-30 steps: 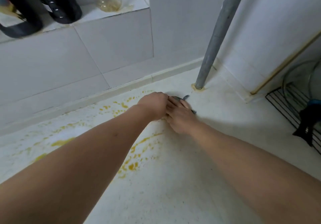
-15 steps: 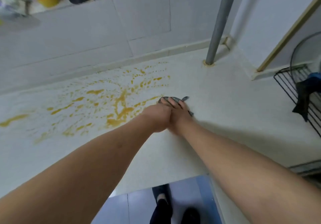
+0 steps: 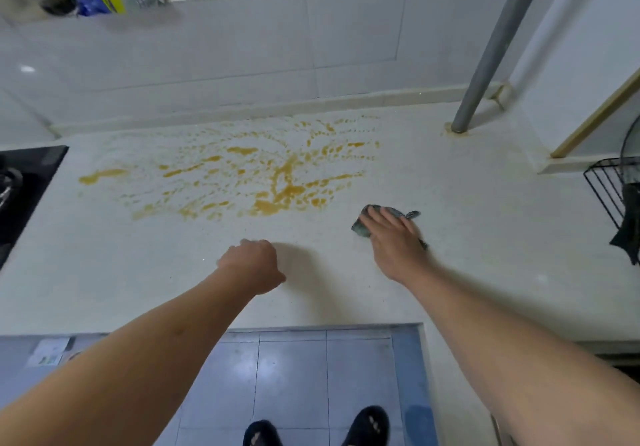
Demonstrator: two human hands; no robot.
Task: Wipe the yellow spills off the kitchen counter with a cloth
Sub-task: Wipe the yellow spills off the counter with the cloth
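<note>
Many yellow spills (image 3: 263, 175) far left of cloth (image 3: 363, 227); pole (image 3: 485, 57) far right. Right hand (image 3: 391, 237) presses cloth, fingers flat, together; left hand (image 3: 252, 265) curled, empty.

Both forearms are bare, with no sleeves, watch or rings showing. Dark slip-on shoes (image 3: 317, 428) with small pale markings cover the feet.
</note>
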